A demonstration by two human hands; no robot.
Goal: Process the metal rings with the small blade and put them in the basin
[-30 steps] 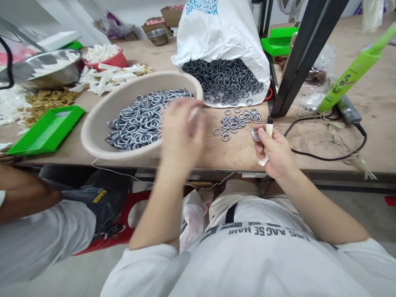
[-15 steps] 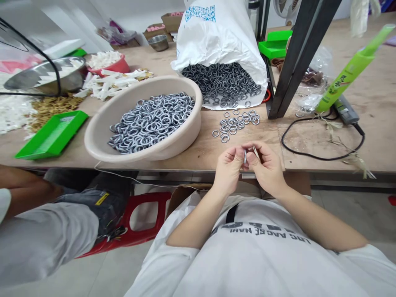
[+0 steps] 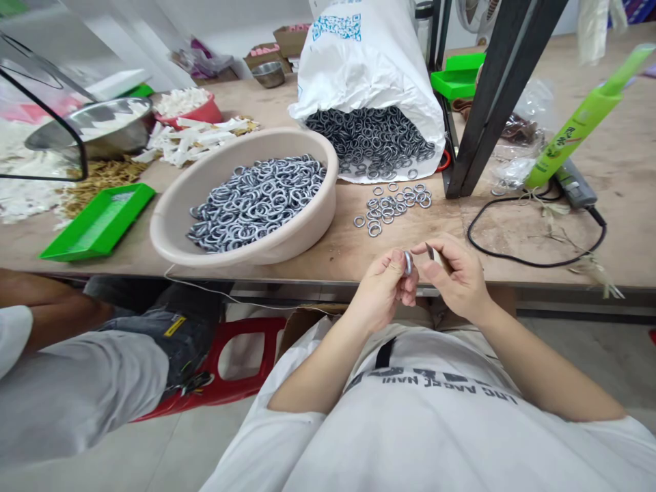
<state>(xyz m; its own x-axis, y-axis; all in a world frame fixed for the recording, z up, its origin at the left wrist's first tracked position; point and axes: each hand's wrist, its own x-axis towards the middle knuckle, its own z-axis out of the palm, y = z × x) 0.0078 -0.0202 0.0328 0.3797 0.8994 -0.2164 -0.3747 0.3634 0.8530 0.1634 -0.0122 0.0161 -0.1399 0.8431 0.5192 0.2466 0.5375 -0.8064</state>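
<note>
My left hand (image 3: 383, 287) pinches a grey ring (image 3: 408, 263) between thumb and fingers, just over the table's front edge. Close to its right, my right hand (image 3: 458, 277) is closed on a small blade (image 3: 429, 251), whose dark pointed tip sticks out past the thumb; its handle is mostly hidden in the palm. A gap shows between blade and ring. Beyond my hands lies a loose group of grey rings (image 3: 388, 208) on the wooden table. Many more fill a beige basin (image 3: 165, 236) on the left and spill from a white sack (image 3: 369, 68) behind.
A dark metal post (image 3: 489, 102) rises right of the sack. Further right are a green tube-shaped package (image 3: 577, 130) and a black cable (image 3: 533, 258). A green tray (image 3: 66, 246) lies left of the basin. A co-worker's leg (image 3: 123, 348) is at the lower left, beside a red stool (image 3: 251, 389).
My hands have moved apart. The right hand has drawn to the right with the blade, and the ring in my left hand now shows more fully. The view has shifted slightly.
</note>
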